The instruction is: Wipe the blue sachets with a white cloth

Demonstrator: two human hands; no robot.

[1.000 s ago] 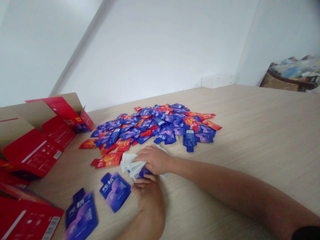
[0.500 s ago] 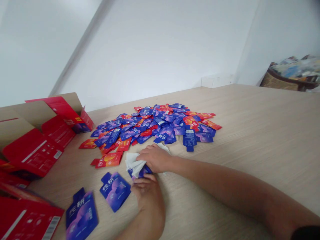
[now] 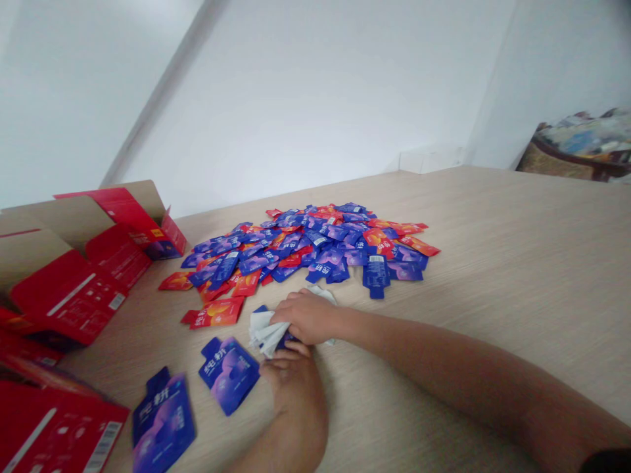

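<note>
Held a crumpled white tissue [image 3: 266, 334] bunched in the right grip [image 3: 304, 317], with fingers closed over it and pressing down on a blue-and-purple sachet [image 3: 285, 339]. Had that sachet lying mostly hidden, directly under the tissue and the right grip, with a blue corner peeping out on the far left and a dark patch showing just beyond the left fingertips. Had the left grip [image 3: 294, 378] at the near side of the same sachet, with bent fingers touching its edge; could not tell from this angle whether pinching or merely steadying it.

Had a flat blue sachet [image 3: 229, 376] just beside the left grip, and another blue sachet [image 3: 165, 424] nearer and further left. Saw a red-orange sachet [image 3: 217, 313] to the far left of the tissue, at the near edge of a wide heap of blue and red sachets [image 3: 315, 243].

Worked on a pale wood-grain bench [image 3: 493, 263]. Had open red cartons [image 3: 73, 299] along the left, with brown insides showing, and a red box [image 3: 54, 427] in the near left corner. Faced a plain white wall [image 3: 335, 85], with a low white box [image 3: 428, 159] against it at the bench's far edge. Glimpsed at far right a wood-trimmed seat [image 3: 549, 161] piled with things too blurred to name.
</note>
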